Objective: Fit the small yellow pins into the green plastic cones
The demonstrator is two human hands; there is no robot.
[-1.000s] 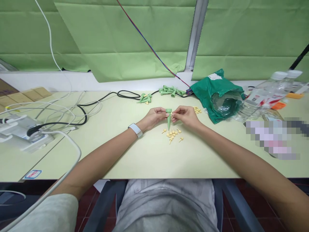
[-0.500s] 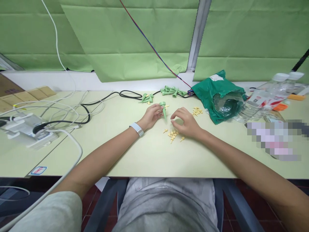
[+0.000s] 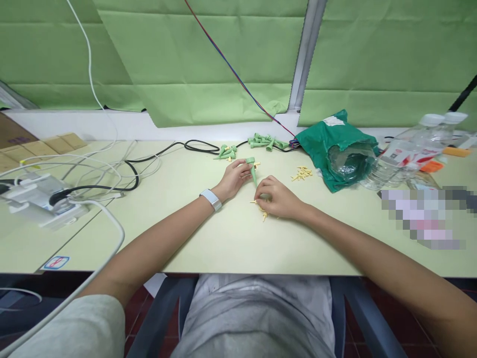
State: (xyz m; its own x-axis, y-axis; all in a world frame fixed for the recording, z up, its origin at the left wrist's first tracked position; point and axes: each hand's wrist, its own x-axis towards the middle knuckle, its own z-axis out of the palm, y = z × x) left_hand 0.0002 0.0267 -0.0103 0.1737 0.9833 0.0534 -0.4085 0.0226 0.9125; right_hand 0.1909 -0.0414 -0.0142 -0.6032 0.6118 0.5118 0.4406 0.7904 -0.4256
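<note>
My left hand [image 3: 235, 178] is closed on a green plant watering spike [image 3: 254, 172], held with its wide round end up and its tip down. A small yellow valve piece [image 3: 257, 163] shows beside the spike's upper part. My right hand [image 3: 275, 198] has thumb and fingers pinched together at a yellow valve [image 3: 253, 202], just below the spike's tip. More yellow valves [image 3: 264, 216] lie on the table, partly hidden under this hand. Another pile of yellow valves [image 3: 302, 173] sits farther right.
Behind the hands lie several green spikes [image 3: 266, 141] and a smaller group with yellow parts [image 3: 226, 151]. A green plastic bag [image 3: 324, 149] and clear bottles [image 3: 406, 144] stand on the right. Cables [image 3: 164, 149] and a white power strip [image 3: 44, 204] occupy the left.
My right hand has moved left and down, and its fingers have come together at a yellow valve. The left hand keeps holding the green spike in about the same place.
</note>
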